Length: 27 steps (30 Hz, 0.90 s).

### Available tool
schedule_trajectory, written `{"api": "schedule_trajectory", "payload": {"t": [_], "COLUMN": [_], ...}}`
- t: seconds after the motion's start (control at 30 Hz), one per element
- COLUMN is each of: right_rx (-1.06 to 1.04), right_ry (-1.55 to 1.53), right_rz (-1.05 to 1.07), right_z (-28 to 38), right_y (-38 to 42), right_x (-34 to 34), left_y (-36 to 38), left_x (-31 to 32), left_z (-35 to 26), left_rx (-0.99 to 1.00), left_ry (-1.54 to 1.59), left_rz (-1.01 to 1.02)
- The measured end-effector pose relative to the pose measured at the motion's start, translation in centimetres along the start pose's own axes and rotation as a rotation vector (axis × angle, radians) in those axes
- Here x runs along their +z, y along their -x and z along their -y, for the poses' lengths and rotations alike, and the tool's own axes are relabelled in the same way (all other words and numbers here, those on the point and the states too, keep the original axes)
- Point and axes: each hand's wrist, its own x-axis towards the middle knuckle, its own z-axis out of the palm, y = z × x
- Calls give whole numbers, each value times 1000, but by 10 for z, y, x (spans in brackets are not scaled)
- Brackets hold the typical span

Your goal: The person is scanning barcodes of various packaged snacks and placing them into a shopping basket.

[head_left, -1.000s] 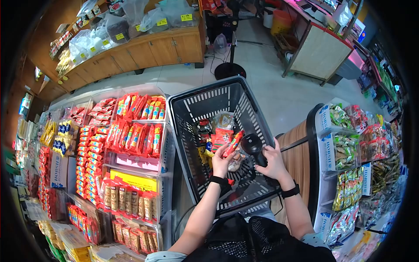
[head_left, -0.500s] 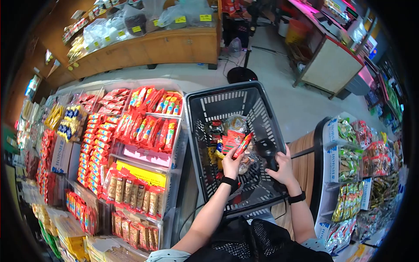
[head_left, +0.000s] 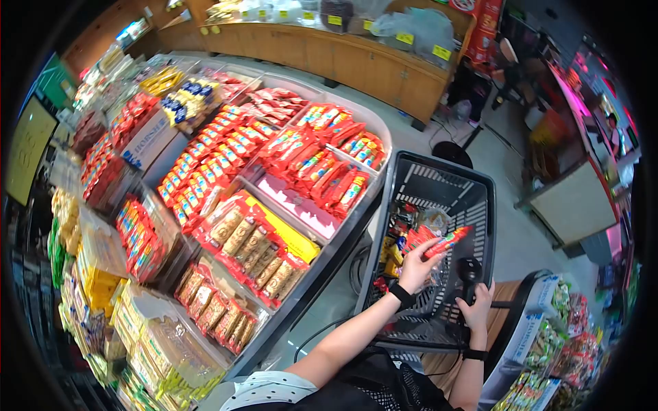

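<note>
My left hand point(head_left: 417, 268) is closed on a red snack packet point(head_left: 447, 242) with coloured print, held above the inside of a dark grey shopping basket point(head_left: 488, 195). My right hand point(head_left: 477, 305) grips a black handheld scanner point(head_left: 469, 270) by its handle, its rounded head up beside the packet. A cord trails below that hand. In the basket lie several packets, among them a yellow one point(head_left: 393, 257) and a clear-wrapped item point(head_left: 434, 219). My left hand partly covers them.
To the left stands a display bin of red snack packets point(head_left: 312, 164) and brown wrapped bars point(head_left: 253, 246). A rack of bagged snacks point(head_left: 572, 342) is at the right. Behind are a wooden cabinet point(head_left: 356, 58), a round black stand base point(head_left: 452, 155) and a counter point(head_left: 576, 205).
The view has turned left, so the basket and both hands appear farther right. The red packet is now closer to level and nearer the scanner head. Both hands keep their hold.
</note>
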Motion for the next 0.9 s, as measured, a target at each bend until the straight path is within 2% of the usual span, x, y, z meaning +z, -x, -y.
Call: {"api": "schedule_trajectory", "payload": {"t": [0.1, 0.17, 0.27, 0.3, 0.33, 0.4, 0.47, 0.5, 0.63, 0.7, 0.77, 0.83, 0.9], "right_rx": [2, -5, -13, -15, -18, -28, -10, 2, -1, 10, 30, 5, 18], "right_ry": [-1, 6, 7, 0, 1, -14, -23, -32, -30, -51, -35, -12, -4], "right_rz": [23, 17, 5, 0, -3, 4, 3, 10, -8, 0, 5, -5, 16], "right_z": [-7, -7, -10, -12, -12, -11, -11, -12, -20, -17, -21, -20, -23], "right_y": [4, 4, 5, 4, 3, 2, 3, 2, -1, -3, -7, -10, -14], "right_x": [2, 3, 3, 2, 1, -2, -4, -5, -5, -5, -6, -8, -10], "left_y": [13, 15, 19, 13, -1, -20, -40, -54, -81, -76, -60, -44, -33], "left_x": [-9, -27, -61, -75, -97, -130, -152, -167, -195, -186, -154, -108, -57], "left_z": [-32, -55, -110, -115, -108, -117, -128, -129, -131, -128, -134, -144, -142], "left_rx": [24, 246, 311, 473, 505, 689, 701, 737, 442, 392, 481, 559, 553], "left_ry": [58, -123, -289, -451, -580, -1003, -1175, -1234, -1581, -1582, -1514, -1244, -955], "left_rz": [11, -71, -255, -378, -508, -693, -800, -804, -681, -692, -701, -551, -374]}}
